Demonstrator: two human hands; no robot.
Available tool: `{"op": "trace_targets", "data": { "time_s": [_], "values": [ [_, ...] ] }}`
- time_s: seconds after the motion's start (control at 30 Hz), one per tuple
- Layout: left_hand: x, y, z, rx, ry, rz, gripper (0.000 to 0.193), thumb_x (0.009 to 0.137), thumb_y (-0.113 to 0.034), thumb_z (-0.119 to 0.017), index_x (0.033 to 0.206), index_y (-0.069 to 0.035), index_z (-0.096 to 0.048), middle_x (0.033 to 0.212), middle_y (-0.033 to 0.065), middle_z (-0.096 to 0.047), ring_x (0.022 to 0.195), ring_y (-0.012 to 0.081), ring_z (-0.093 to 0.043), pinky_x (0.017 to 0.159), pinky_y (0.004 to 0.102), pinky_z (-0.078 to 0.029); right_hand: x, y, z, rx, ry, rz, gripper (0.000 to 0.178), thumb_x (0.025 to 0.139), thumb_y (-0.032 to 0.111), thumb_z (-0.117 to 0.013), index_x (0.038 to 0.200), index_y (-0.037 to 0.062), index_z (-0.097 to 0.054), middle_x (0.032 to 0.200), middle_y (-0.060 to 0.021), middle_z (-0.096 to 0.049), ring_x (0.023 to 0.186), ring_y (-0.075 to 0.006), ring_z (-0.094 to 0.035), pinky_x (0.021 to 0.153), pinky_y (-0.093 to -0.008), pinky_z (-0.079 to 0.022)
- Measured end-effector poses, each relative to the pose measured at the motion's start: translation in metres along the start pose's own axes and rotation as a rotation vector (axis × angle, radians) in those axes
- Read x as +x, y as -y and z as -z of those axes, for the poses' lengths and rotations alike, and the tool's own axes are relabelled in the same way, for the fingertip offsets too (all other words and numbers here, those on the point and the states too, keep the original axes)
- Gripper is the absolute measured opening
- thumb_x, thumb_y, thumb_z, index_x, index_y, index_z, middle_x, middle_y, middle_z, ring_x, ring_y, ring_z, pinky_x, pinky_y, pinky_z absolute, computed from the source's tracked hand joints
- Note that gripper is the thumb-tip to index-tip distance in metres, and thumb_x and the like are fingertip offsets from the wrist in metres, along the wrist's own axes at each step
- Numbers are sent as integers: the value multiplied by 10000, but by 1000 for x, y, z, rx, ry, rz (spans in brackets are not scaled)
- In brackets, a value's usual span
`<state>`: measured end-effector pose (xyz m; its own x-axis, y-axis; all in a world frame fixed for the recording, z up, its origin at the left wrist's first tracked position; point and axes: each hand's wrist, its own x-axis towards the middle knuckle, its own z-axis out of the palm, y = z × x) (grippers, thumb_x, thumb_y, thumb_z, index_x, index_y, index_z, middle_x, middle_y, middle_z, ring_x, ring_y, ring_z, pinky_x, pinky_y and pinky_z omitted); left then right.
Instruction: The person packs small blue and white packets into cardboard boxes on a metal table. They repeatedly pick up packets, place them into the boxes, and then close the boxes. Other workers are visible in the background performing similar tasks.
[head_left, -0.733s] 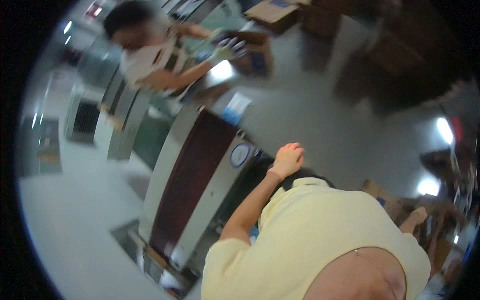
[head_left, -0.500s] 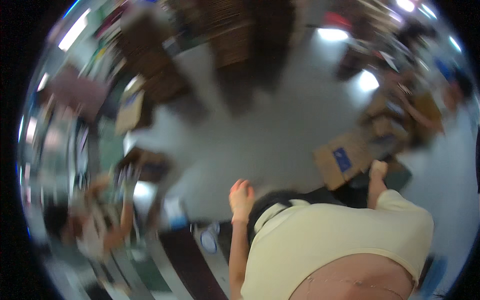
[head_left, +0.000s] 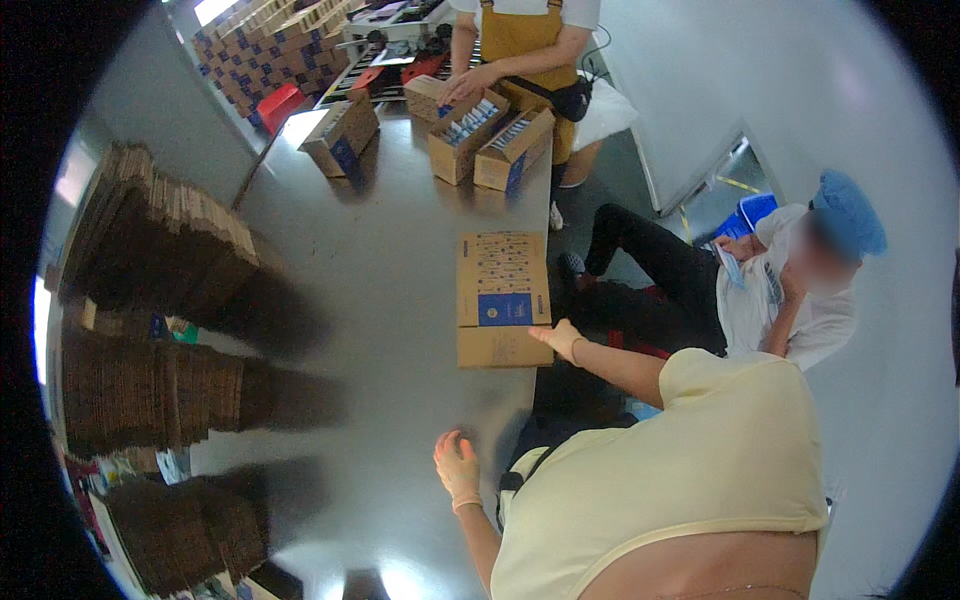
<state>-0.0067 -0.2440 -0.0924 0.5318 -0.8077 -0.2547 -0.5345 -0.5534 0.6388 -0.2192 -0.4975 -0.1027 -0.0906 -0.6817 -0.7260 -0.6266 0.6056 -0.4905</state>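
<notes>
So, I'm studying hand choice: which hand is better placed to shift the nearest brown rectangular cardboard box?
Likely the right hand: it touches the right edge of the brown rectangular cardboard box, while the left hand is apart from it.

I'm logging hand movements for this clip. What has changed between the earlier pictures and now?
The view has swung right: the gloved co-worker has left the picture, and the open cartons at the far end of the shiny table show clearly. The right hand now touches the right edge of the printed cardboard carton; blur hides whether it did before. The left hand stays apart from it, apparently empty.
</notes>
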Motion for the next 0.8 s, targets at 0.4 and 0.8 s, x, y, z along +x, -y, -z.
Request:
{"op": "trace_targets", "data": {
  "time_s": [0.4, 0.8],
  "values": [
    [-94, 56, -25, -107, -120, 288, 264, 820, -149, -570, 1061, -57, -627, 1164, 147, -583, 1095, 340, -523, 936, 424, -427, 35, -17, -23, -21, 29, 43, 333, 847, 236, -674, 976, -64, -609, 862, -137, -650, 671, -207, -616, 574, -334, -508],
    [-175, 52, -67, -297, -370, 544, 254, 841, -189, -541, 1044, -69, -636, 1138, 142, -596, 1072, 343, -542, 918, 414, -439, 70, -4, -29, 208, 181, -103, 654, 795, 269, -734, 1323, 32, -431, 1391, -128, -408, 1235, -305, -426, 980, -440, -414]
  ]
}}
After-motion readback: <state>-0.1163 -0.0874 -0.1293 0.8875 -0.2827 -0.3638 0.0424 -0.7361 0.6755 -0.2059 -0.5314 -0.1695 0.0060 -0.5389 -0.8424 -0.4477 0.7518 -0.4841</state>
